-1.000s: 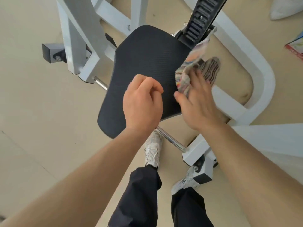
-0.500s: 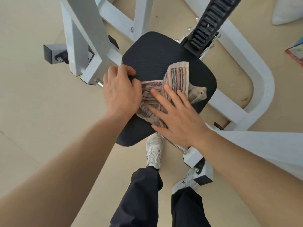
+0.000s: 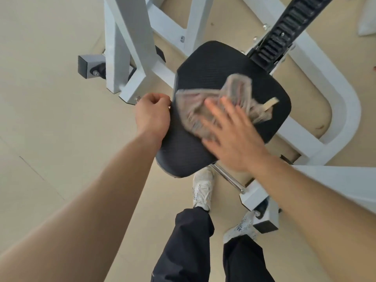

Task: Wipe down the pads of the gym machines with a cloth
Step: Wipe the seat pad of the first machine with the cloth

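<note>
A black textured seat pad (image 3: pixel 219 66) of a white gym machine lies below me, seen from above. A striped, faded cloth (image 3: pixel 195 102) is spread on the pad and is blurred by motion. My right hand (image 3: pixel 234 135) lies flat on the cloth with fingers apart, pressing it to the pad. My left hand (image 3: pixel 152 117) is curled around the pad's left edge, gripping it.
The white steel frame (image 3: pixel 126 37) rises at the upper left and curves round on the right (image 3: pixel 345 102). A black toothed adjustment rail (image 3: pixel 284 29) runs up from the pad's far edge. A chrome bar (image 3: pixel 230 180) sticks out under the pad. My white shoes (image 3: pixel 201 188) stand on the beige floor.
The cloth went from bunched at the pad's right edge to spread over its top. My right hand flattened on it and slides across. My left hand shifted to the pad's left edge.
</note>
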Demonstrator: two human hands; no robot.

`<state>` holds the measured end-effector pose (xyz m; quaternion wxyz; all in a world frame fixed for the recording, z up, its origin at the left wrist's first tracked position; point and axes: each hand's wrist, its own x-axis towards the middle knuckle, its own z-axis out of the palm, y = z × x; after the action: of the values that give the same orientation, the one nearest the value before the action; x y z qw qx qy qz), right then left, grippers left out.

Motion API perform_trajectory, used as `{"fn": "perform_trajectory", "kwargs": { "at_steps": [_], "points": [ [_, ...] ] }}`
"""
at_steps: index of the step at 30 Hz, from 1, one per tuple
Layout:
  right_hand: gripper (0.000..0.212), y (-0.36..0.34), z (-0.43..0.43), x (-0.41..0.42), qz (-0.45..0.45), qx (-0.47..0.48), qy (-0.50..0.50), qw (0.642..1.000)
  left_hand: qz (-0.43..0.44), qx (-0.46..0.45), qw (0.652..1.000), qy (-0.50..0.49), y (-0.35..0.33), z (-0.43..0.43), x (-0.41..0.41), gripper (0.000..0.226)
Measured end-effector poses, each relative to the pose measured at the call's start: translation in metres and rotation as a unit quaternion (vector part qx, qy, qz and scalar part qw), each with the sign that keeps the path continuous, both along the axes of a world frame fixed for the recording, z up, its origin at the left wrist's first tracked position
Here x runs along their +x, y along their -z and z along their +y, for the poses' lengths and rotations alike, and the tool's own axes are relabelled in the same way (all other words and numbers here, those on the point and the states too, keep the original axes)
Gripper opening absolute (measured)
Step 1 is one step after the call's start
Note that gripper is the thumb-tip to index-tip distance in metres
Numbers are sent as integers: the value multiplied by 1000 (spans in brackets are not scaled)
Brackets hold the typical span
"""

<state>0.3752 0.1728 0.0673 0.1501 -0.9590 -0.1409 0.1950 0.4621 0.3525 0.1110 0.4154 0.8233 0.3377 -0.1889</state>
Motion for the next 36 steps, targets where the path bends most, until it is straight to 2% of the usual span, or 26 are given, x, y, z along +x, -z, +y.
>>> {"fn": "perform_trajectory", "kwargs": {
  "at_steps": [2,4,6,9,11,13,15,17,20,23,25,27,29,31,33,36],
  "points": [
    [67,7,-7,38,63,8,133,989,-4,-11,1000,0,0,2,-4,14],
    [67,1,9,43,78,1,187,979,-3,-21,1000,2,-1,3,-6,14],
    [69,-13,34,12,39,3,119,992,-8,-28,1000,5,-2,5,-8,14],
    [63,-34,56,-44,18,16,-58,998,-12,-50,998,25,-6,9,-10,15],
    [62,-32,50,-43,20,17,-121,992,-25,-64,996,61,-6,15,-12,15],
    [62,-19,42,-15,3,12,-141,990,-42,-67,992,101,-2,22,-14,15],
    [65,-6,39,24,12,8,-103,995,-54,-59,987,136,4,28,-11,15],
    [67,5,36,70,32,0,-18,999,-69,-45,985,152,9,30,-4,24],
    [65,16,26,130,90,2,114,989,-76,-27,991,102,10,28,10,36],
    [67,14,26,136,104,-7,156,982,-73,-25,994,74,6,27,19,39],
    [69,3,40,100,76,-19,114,990,-69,-24,994,84,1,27,20,39],
    [70,-17,53,43,43,-6,28,999,-66,-12,991,112,-3,25,17,39],
    [67,-32,55,-3,50,1,-67,996,-72,8,984,161,-6,20,11,39],
    [66,-31,41,-2,69,-6,-114,991,-91,52,967,232,-6,14,2,40],
    [66,-18,25,30,64,-25,-76,995,-122,104,943,293,-3,7,-2,41],
    [66,3,-7,92,122,-37,107,986,-150,153,898,385,2,-4,3,45]
  ]
}}
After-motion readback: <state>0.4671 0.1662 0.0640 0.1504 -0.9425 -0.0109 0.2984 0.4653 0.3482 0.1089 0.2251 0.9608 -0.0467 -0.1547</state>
